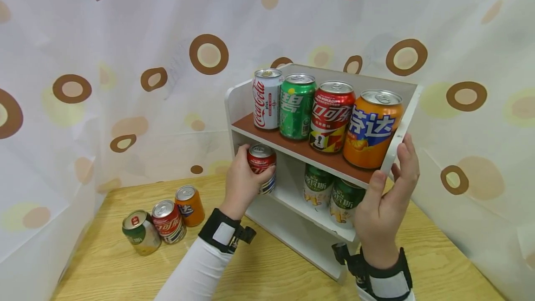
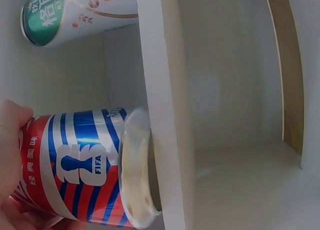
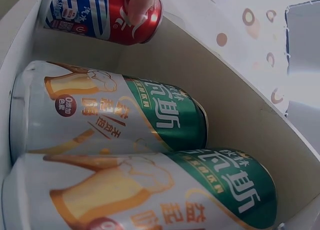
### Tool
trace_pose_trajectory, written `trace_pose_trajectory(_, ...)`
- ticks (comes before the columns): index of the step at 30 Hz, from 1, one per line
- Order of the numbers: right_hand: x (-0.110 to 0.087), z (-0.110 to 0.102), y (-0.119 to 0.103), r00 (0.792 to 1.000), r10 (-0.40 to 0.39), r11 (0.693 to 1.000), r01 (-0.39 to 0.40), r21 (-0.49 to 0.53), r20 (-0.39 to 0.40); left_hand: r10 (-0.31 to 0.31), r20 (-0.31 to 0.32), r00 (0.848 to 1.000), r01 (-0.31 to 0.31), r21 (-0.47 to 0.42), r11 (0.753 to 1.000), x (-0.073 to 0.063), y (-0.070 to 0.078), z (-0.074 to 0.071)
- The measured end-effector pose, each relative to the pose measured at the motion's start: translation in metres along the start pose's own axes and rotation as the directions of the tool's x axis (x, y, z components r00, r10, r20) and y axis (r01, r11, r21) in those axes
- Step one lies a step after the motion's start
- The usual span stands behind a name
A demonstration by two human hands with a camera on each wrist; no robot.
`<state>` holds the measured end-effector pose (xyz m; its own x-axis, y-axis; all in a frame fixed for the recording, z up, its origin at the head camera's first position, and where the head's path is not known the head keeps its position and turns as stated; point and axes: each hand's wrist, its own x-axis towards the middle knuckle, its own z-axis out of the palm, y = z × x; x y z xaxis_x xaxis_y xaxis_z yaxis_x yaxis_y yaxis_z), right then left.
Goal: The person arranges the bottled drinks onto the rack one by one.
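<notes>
A red Coca-Cola can [image 1: 260,161] with blue and white stripes is in my left hand [image 1: 243,180], thumb and fingers around its upper part. It is at the left end of the white shelf rack's [image 1: 307,210] middle level. In the left wrist view the can's base [image 2: 137,167] is right at the shelf board, slightly tilted. My right hand [image 1: 386,206] rests against the rack's right side panel, fingers extended along the outside and thumb near the front edge. Two green-and-white cans, one [image 1: 317,185] beside the other [image 1: 346,201], stand on the right of that level.
On the top level stand a white Coca-Cola can [image 1: 266,101], a green can [image 1: 296,108], a red can [image 1: 331,117] and an orange can [image 1: 372,129]. Left on the wooden table [image 1: 259,268] are a green-gold can [image 1: 142,233], a red can [image 1: 168,223] and an orange can [image 1: 190,207].
</notes>
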<state>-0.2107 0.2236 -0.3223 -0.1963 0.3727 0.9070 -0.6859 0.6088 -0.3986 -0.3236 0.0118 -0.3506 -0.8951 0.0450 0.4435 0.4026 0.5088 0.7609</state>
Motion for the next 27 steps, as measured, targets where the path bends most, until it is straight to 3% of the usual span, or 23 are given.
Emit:
trace_pose_trajectory(15, 0.000, 0.002, -0.004, 1.000, -0.005, 1.000, 0.005, 0.005, -0.004, 0.020, 0.019, 1.000, -0.020, -0.013, 1.000, 0.013, -0.001, 0.012)
trace_pose_trajectory(27, 0.001, 0.001, -0.003, 1.000, -0.003, 1.000, 0.003, -0.007, -0.004, 0.070, 0.040, 0.997, -0.068, -0.048, 0.997, 0.019, 0.000, 0.019)
